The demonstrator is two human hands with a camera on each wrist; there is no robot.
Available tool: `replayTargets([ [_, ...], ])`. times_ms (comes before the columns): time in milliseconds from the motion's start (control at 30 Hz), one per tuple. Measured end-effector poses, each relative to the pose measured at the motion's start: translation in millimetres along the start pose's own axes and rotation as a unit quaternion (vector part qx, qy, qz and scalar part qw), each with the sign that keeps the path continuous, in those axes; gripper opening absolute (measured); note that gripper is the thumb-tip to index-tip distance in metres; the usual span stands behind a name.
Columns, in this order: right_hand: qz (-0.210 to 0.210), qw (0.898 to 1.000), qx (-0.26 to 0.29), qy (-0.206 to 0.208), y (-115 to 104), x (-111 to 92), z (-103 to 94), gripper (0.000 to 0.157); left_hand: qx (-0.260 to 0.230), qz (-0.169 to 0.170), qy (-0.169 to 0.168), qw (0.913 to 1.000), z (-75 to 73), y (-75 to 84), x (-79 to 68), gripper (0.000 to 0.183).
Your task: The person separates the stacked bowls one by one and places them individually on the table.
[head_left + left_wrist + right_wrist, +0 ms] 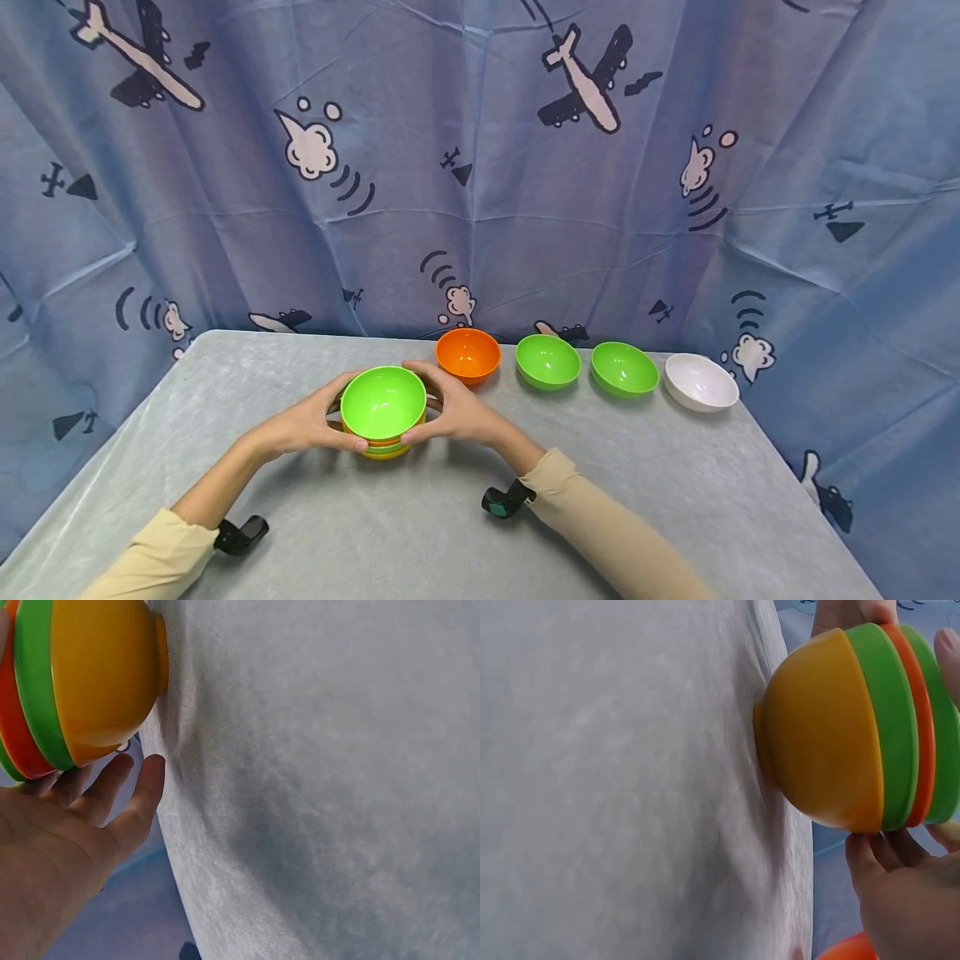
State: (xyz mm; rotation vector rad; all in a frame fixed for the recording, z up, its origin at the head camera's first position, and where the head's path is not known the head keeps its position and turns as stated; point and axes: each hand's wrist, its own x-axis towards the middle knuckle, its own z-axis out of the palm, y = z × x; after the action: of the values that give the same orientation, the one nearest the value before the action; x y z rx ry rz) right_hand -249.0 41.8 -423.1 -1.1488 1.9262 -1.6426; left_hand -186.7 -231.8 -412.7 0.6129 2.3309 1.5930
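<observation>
Both my hands grip one stack of nested bowls from opposite sides. On top is a green bowl (384, 402), its inside facing up. Below it in the right wrist view come an orange bowl (922, 727), another green bowl (889, 727) and, lowest, a yellow bowl (817, 735), whose foot is at the tabletop. My left hand (303, 423) curves round the left side, thumb at the front near the rims. On the right side my right hand (463, 412) does the same, with its thumb also in front. In the head view, the lower bowls are mostly hidden.
Along the table's back edge stand, left to right, an orange bowl (468, 357), two green bowls, one (548, 363) beside the other (625, 370), and a white bowl (701, 383). A pale grey cloth covers the table (450, 533). Behind hangs a blue curtain (480, 167).
</observation>
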Motion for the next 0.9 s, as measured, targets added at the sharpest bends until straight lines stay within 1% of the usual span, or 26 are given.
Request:
replayTargets([
  [167,0.021,1.000,-0.017,0.011,-0.5,3.9,5.7,0.099,0.003,0.001,-0.003,1.0000,-0.5,-0.1,-1.2,0.097],
  [333,0.030,0.999,-0.024,0.017,-2.1,4.7,8.6,0.098,0.006,0.000,-0.004,1.0000,-1.1,-0.9,-2.1,0.096],
  [500,0.036,0.998,-0.048,0.025,-4.4,5.7,10.8,0.098,0.006,-0.002,-0.003,1.0000,-1.4,-1.4,-2.8,0.095],
  [767,0.016,0.994,-0.098,0.044,-5.1,5.8,10.9,0.095,0.006,-0.008,-0.007,0.9999,-0.3,-0.4,-2.1,0.096],
  [833,0.008,0.994,-0.101,0.049,-6.2,5.8,10.6,0.095,0.004,-0.008,-0.007,0.9999,-0.2,-0.5,-1.8,0.096],
  [900,-0.002,0.994,-0.092,0.053,-8.1,5.9,10.1,0.094,0.002,-0.009,-0.007,0.9999,-0.4,-0.8,-1.5,0.097],
])
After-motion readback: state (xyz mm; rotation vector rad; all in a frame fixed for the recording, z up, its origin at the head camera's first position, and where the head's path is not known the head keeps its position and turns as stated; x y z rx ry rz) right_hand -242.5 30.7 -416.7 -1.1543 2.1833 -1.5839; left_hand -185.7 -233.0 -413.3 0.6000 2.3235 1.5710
